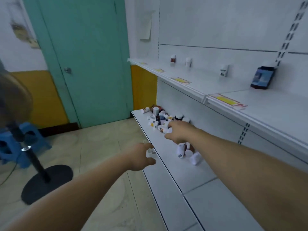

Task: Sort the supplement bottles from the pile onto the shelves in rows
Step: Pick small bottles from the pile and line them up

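Right hand [178, 133] meets the bottle pile [159, 117] at its 11 o'clock on the lower shelf [166, 165]; whether its fingers grip anything is unclear. Left hand [141, 155] curls its fingers round a small white bottle [150, 151]. Raking could roll bottles over the shelf's edge.

Right hand [179, 132] touches the bottle pile [159, 116]; left hand [141, 156] hovers beside lower shelf [168, 169].
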The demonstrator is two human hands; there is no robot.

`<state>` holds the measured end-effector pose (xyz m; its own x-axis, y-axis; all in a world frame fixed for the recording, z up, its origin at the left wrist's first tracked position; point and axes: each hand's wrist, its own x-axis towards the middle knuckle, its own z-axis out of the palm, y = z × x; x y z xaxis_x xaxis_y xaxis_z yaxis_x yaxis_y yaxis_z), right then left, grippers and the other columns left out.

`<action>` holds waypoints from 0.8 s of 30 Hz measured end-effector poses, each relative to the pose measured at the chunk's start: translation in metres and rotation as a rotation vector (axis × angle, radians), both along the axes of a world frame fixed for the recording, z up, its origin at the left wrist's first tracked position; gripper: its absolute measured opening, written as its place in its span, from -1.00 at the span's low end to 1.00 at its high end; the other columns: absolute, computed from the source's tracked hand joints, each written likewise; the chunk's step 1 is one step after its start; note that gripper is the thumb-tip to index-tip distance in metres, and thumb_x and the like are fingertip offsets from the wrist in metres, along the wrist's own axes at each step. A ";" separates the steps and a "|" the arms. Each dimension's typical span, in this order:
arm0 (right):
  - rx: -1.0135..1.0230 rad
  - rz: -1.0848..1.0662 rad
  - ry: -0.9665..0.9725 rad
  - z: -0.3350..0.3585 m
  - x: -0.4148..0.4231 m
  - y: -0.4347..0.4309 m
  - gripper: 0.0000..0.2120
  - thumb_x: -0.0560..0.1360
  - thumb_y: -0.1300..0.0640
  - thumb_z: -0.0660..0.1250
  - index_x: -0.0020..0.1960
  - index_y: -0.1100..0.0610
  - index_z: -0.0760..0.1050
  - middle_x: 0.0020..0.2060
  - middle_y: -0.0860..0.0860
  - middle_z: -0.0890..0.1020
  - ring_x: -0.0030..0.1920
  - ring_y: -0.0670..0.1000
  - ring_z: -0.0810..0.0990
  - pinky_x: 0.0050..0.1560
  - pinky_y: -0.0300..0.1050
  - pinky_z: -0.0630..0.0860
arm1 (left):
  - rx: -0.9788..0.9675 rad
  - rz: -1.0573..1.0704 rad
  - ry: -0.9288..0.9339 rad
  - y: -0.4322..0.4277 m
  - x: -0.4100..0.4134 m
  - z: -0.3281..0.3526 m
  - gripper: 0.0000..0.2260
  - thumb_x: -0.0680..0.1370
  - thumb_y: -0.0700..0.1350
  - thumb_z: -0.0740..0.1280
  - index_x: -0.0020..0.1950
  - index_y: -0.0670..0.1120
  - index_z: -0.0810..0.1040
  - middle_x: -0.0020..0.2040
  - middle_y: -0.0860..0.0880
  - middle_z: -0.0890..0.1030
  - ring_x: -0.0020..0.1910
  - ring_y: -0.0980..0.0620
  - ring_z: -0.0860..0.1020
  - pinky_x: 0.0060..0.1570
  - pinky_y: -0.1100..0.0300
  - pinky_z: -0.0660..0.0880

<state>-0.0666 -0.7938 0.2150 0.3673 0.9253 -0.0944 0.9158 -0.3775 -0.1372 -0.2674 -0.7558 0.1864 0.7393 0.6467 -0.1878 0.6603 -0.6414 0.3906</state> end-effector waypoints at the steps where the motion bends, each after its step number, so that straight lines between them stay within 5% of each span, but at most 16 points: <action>1: 0.003 -0.019 0.007 -0.007 0.002 0.023 -0.51 0.44 -0.20 0.22 0.28 0.01 0.41 0.20 0.08 0.52 0.09 0.12 0.51 0.03 -0.07 0.47 | 0.000 -0.016 0.003 0.025 0.004 -0.006 -0.42 0.50 0.14 0.32 0.46 0.04 0.24 0.45 -0.04 0.31 0.36 -0.06 0.35 0.31 0.06 0.32; 8: -0.045 -0.166 0.096 -0.053 0.027 0.155 -0.39 0.46 -0.24 0.20 0.41 0.03 0.29 0.38 0.10 0.38 0.29 0.16 0.41 0.09 -0.02 0.37 | -0.089 -0.105 0.061 0.197 0.025 -0.032 -0.42 0.50 0.13 0.33 0.46 0.03 0.25 0.45 -0.05 0.29 0.38 -0.06 0.31 0.32 0.10 0.30; 18: -0.044 -0.366 0.285 -0.128 0.113 0.284 -0.53 0.48 -0.18 0.26 0.24 0.11 0.40 0.22 0.12 0.49 0.14 0.13 0.47 0.07 -0.06 0.44 | -0.189 -0.182 0.146 0.382 0.116 -0.092 -0.41 0.50 0.13 0.33 0.48 0.03 0.23 0.45 -0.05 0.30 0.36 -0.05 0.34 0.26 0.16 0.29; 24: -0.142 -0.389 0.285 -0.176 0.158 0.361 -0.55 0.49 -0.09 0.27 0.27 0.15 0.39 0.27 0.15 0.45 0.27 0.20 0.40 0.26 0.05 0.37 | -0.246 -0.204 0.195 0.475 0.169 -0.126 -0.41 0.51 0.12 0.33 0.48 0.01 0.24 0.46 -0.06 0.30 0.37 -0.05 0.35 0.31 0.14 0.30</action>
